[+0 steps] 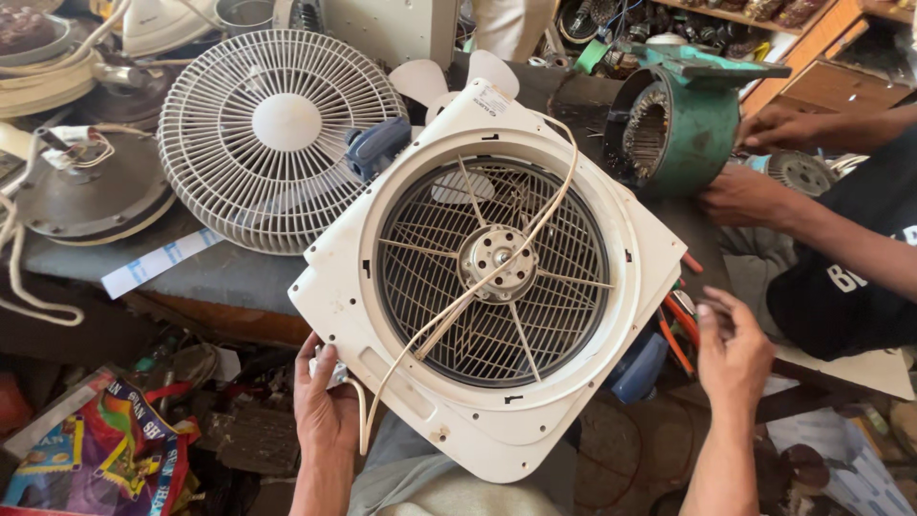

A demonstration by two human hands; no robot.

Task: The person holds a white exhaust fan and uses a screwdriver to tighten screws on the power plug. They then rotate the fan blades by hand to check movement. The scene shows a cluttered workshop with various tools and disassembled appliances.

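Hands first: our left hand (323,406) grips the lower left corner of the white box-fan housing (401,401), thumb over the front rim and the other fingers curled behind it, clamped on the plastic. Our right hand (734,352) hangs just off the housing's right edge, not touching it; its fingers are bent loosely inward, and we cannot tell whether they pinch anything small.

The housing rests tilted against the edge of the grey workbench (229,272), one corner up toward the bench and the lower corner over our lap. We see its back side: a round dark wire grille (564,315) with the bare metal motor hub (497,263) at the centre. A cream power cord (449,315) runs loose across the grille from the top right corner down to our left hand.

As for progress, we judge the fan partly taken apart: no rear cover sits over the motor hub, and the cord lies free. The grille and motor are still seated in the frame, so whatever is to be done at the motor looks not yet begun.

On the bench behind stand a white pedestal-fan guard (258,191), a grey ceiling-fan motor (91,196) and a green motor casing (693,129) with its windings showing. Another person's hands (755,191) work at that casing on the right.
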